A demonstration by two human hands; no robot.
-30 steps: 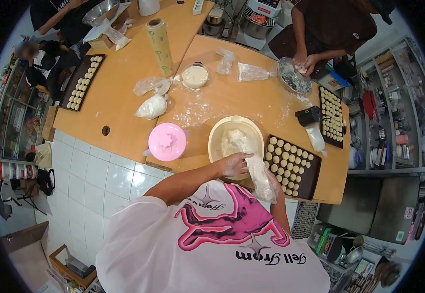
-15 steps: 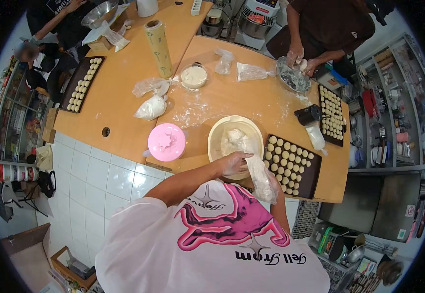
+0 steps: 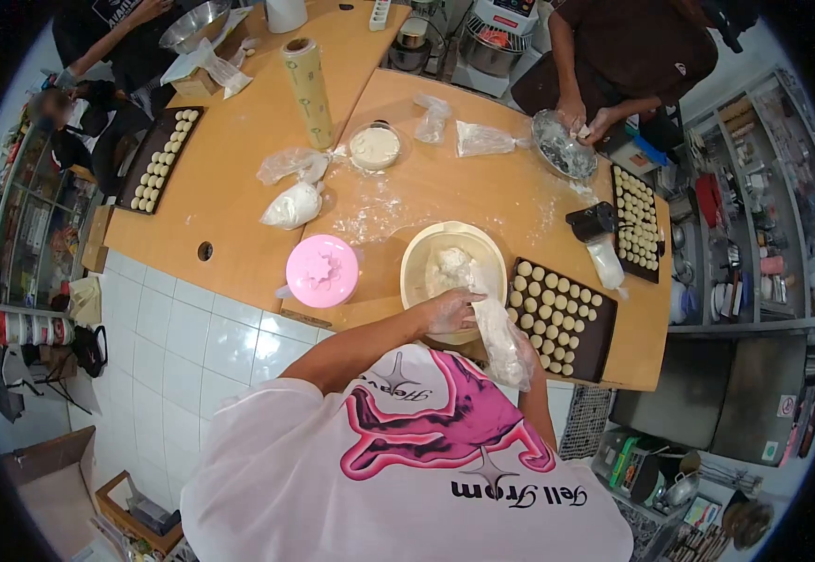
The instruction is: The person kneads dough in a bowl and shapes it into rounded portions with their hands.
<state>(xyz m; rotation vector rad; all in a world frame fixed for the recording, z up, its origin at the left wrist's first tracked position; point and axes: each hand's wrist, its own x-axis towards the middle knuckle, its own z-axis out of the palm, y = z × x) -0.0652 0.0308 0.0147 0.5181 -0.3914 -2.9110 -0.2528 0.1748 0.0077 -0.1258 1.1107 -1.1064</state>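
Note:
A floury plastic bag (image 3: 501, 348) slants over the near rim of a cream bowl (image 3: 415, 251), its upper end inside the bowl beside whitish flour or dough (image 3: 451, 266). My left hand (image 3: 451, 312) is at the bowl's near rim, with its fingers closed on the upper part of the bag. At the bag's lower right side is my right hand (image 3: 526, 352), mostly hidden by the bag, so its fingers do not show clearly. Right of the bowl lies a dark tray (image 3: 592, 344) with rows of round dough balls. A pink lidded container (image 3: 321, 272) stands left of the bowl.
Across the wooden table (image 3: 239, 225) are a wrap roll (image 3: 308, 94), a flour bag (image 3: 291, 205), a small bowl (image 3: 374, 147) and a black cup (image 3: 592, 222). A co-worker's hands (image 3: 581, 122) are over a metal bowl (image 3: 562, 155). Other dough trays lie far left and right.
The co-worker's hands over the metal bowl have shifted and come closer together since half a second ago. My hands and the bag have hardly moved.

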